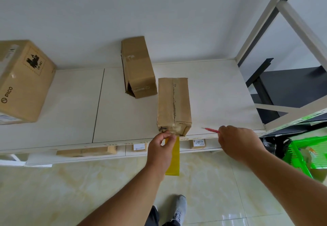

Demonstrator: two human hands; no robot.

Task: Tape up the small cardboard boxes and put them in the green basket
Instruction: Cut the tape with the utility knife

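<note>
A big brown box [23,80] with black print on it sits far to the left on the white shelf [74,105], close to the wall. More to the middle stands a smaller brown box [138,66], and its near end gapes open at one corner. Just to the right of it, and a bit nearer the front, lies the small box [174,102] being taped, long and thin, with a dark line running down its top. Its near end sits right at the front edge of the shelf. A strip of yellow tape [174,156] hangs down from that end, past the edge of the shelf. The person's left hand [160,151] is at the near end of the small box, with thumb and fingers pinched together on the top part of the tape. The right hand [237,142] is off to the right of the box, apart from it, with fingers curled round a thin red tool [211,130] that pokes out to the left; it may be a small knife or a pen, it is too thin to tell. Far to the right, down on the floor beside the shelf, stands the green basket [299,153], with something lying in it. Below the shelf top, a few small packages [139,147] with white labels sit on a lower board.
</note>
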